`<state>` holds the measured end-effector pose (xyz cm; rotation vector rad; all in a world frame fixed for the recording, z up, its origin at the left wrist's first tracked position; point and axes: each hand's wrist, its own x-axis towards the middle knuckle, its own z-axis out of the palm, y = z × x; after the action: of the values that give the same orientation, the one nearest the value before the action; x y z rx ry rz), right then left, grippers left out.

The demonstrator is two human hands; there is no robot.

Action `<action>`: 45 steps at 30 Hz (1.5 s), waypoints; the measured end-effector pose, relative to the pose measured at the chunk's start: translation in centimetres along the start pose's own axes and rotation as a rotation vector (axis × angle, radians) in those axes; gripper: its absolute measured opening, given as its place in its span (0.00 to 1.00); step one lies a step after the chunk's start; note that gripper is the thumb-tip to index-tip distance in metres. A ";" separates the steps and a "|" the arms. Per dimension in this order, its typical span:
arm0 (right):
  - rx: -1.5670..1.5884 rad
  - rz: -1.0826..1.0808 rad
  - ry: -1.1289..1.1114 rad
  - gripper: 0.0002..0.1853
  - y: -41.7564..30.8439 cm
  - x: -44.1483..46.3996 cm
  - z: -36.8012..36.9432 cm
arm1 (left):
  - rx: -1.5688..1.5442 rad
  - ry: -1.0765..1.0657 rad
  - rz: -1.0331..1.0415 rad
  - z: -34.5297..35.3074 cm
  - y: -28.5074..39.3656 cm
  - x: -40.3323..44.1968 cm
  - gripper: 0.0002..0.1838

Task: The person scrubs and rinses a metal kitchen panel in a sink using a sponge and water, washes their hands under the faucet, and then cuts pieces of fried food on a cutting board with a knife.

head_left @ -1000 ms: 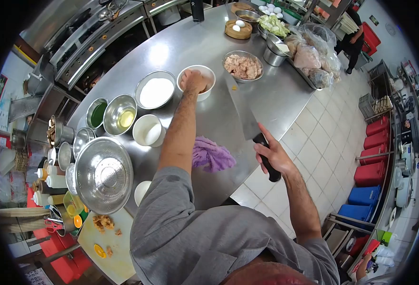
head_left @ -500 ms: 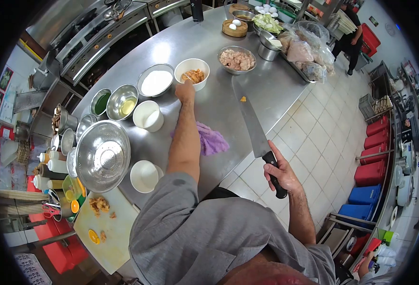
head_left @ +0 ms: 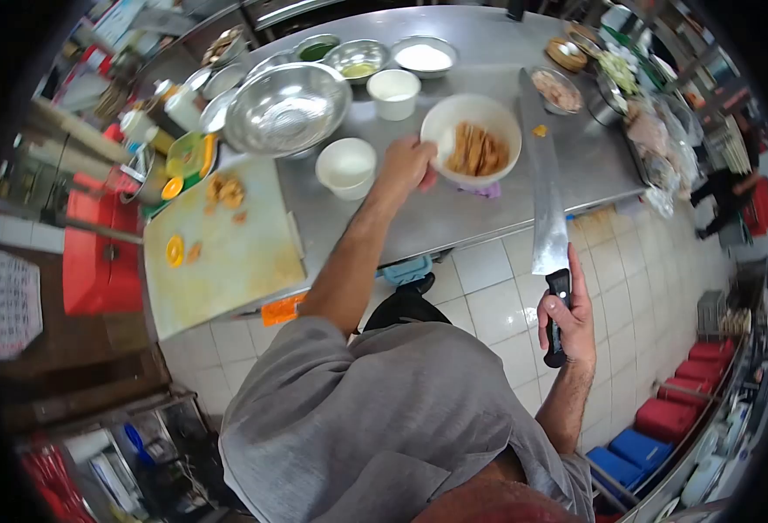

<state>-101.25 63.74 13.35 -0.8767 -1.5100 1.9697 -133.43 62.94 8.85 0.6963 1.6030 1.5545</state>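
Observation:
My left hand (head_left: 412, 164) is closed on the near-left rim of a white bowl (head_left: 507, 118) that appears tilted toward me. Browned, breaded strips (head_left: 478, 150) lie inside it. Beneath the bowl, part of a purple cloth (head_left: 486, 191) peeks out. On the right, the black handle of a large knife (head_left: 550, 205) rests in my right hand (head_left: 573, 318), its broad blade pointing away from me. A small orange-brown bit (head_left: 539, 131) clings to the blade.
A cutting board (head_left: 253, 209) at left carries fried pieces (head_left: 224, 189) and an orange slice (head_left: 175, 250). White tubs (head_left: 346, 166) and a steel colander (head_left: 288, 109) stand beside it. Raw meat fills a bowl (head_left: 558, 90) at back right. Another person (head_left: 724, 192) stands beyond the counter.
The view has swung left, bringing the cutting board fully into sight. My left hand has drawn the white bowl nearer, over the purple cloth. The knife stays in my right hand.

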 end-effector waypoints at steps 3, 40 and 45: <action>0.019 0.029 -0.161 0.42 0.9 -0.5 1.3 | 0.068 0.044 -0.151 -5.2 -2.6 -8.2 0.09; -0.611 0.314 -0.426 0.40 9.9 -2.2 27.7 | 1.228 0.722 0.241 -42.7 -10.7 -14.3 0.16; -0.599 0.400 -0.468 0.39 11.7 -0.8 30.3 | 1.129 0.470 0.183 -45.1 -11.1 -10.3 0.15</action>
<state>-123.41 40.68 7.53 -1.0630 -2.4369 2.1260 -163.75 28.20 -2.87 1.1101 2.8622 0.8216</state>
